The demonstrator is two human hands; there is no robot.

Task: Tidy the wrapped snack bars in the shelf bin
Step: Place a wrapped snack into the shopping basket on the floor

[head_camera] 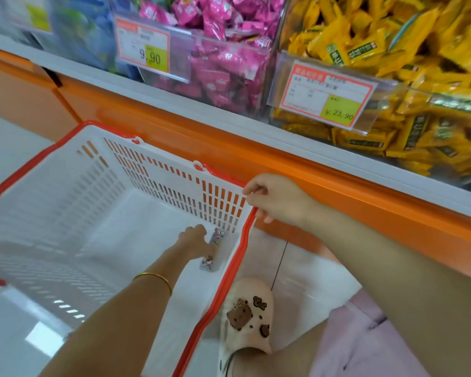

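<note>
A small wrapped bar with a pale wrapper and little cartoon figures (213,250) lies on the bottom of a white slotted plastic shopping basket (52,191), close to its right wall. The person's left hand (195,238) reaches down into the basket with the fingers curled and lies against this bar. I cannot tell if it really has hold of it. On the left wrist sits a thin gold bangle (154,277).

The right hand (278,200) is at the far right corner of the basket, and its curled fingers and thumb pinch the rim there. A red handle (237,268) lies along the right edge of the basket.

Above, on the white shelf edge (174,102), stands a clear plastic bin (446,100) piled with yellow wrapped snack bars (378,36). On its front is a red-framed price label reading 23.90 (328,95). To the left of it another bin holds pink wrapped packets (223,63), with a label reading 9.90 (143,47). Still further left are blue packets (79,36), too blurred to describe. Under the shelf runs an orange cabinet front (310,170).

Beside the basket, on the pale tiled floor (297,268), is a cream clog with brown charms (246,314).
</note>
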